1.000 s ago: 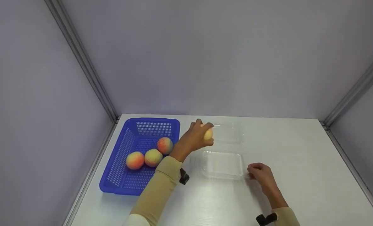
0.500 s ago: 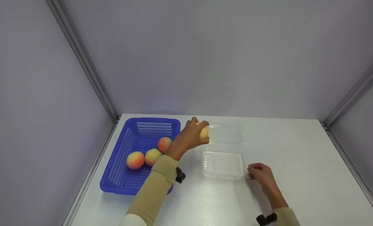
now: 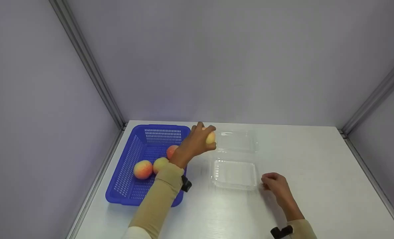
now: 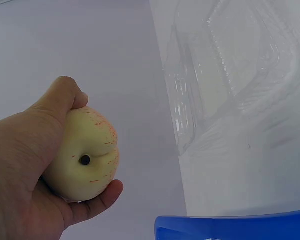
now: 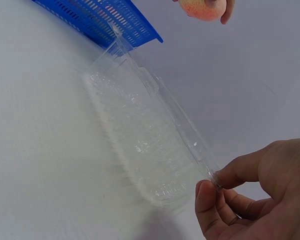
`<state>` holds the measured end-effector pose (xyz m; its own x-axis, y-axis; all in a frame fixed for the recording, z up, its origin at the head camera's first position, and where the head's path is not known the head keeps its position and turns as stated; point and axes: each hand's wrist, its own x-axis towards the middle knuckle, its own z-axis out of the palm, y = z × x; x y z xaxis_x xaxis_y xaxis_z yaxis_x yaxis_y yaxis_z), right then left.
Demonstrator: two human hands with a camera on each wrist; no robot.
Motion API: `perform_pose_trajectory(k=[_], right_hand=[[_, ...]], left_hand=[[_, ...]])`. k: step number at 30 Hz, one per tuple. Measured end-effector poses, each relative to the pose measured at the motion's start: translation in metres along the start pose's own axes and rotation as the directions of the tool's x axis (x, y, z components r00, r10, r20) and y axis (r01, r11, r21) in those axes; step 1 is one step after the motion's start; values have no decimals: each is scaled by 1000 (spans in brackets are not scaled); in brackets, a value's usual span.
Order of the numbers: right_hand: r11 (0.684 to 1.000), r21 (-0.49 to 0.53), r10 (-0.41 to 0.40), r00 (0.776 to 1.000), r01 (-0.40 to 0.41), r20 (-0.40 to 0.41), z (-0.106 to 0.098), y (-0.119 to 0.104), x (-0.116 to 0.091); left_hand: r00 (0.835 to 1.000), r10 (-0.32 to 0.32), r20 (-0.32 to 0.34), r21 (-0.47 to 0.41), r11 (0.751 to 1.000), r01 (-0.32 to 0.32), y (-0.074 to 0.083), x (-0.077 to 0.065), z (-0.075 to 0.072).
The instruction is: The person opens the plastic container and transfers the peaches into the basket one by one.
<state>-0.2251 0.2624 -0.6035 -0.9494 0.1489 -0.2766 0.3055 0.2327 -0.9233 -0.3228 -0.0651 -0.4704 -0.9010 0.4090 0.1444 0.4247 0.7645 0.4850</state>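
My left hand (image 3: 193, 142) grips a pale yellow peach (image 4: 82, 150) with reddish flecks, its fingers and thumb curled round the sides. In the head view the peach is raised between the blue basket and a clear plastic clamshell box (image 3: 235, 175). The box stands open on the table, base toward me and lid (image 3: 236, 141) behind it. At the right end of the base, my right hand (image 5: 255, 192) pinches the plastic rim between thumb and fingers. The basket (image 3: 112, 196) holds more peaches, including a red and yellow one (image 3: 143, 169); my left arm partly covers the others.
White table (image 3: 316, 172) extends to the right of the box and in front of it. A grey wall (image 3: 236, 66) rises along the table's back edge, with side panels at left and right. The basket fills the table's left side.
My left hand, holding the peach, has moved left and slightly back, away from the box lid and toward the basket's right rim. My right hand stays at the box edge.
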Motion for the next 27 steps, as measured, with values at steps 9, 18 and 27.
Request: perform_pose_trajectory(k=[9, 18, 27], right_hand=[[1000, 17, 14, 1000, -14, -6, -1, 0, 1], [999, 27, 29, 1000, -29, -8, 0, -1, 2], [1000, 6, 10, 1000, -10, 13, -2, -1, 1]], left_hand=[[1000, -24, 3, -10, 1000, 24, -8, -4, -5], [999, -45, 15, -10, 999, 45, -13, -5, -12], [999, -37, -11, -7, 999, 37, -20, -8, -19]])
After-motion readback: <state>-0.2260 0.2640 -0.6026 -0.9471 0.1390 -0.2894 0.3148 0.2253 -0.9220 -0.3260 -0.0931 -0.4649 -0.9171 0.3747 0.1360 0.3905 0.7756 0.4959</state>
